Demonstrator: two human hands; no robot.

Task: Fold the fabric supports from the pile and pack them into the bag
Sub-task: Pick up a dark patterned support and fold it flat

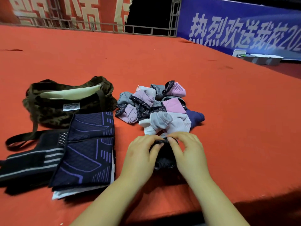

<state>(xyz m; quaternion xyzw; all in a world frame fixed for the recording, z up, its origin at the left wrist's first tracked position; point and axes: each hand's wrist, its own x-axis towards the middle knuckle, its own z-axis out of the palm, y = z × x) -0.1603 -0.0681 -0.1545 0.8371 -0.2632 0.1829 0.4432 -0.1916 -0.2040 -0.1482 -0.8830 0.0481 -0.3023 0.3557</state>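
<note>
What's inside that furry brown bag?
The bag gapes open, showing pale lining and a white label. Its depths are hidden, so any packed supports cannot be seen.

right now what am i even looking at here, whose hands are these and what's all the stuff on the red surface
This is one picture from a camera worn on a person's head, looking down at their own bare hands. The left hand and right hand both pinch a small dark fabric support on the red surface. Behind it lies a pile of pink and grey supports. To the left sit a dark furry bag, open, and a stack of folded navy supports.
</note>
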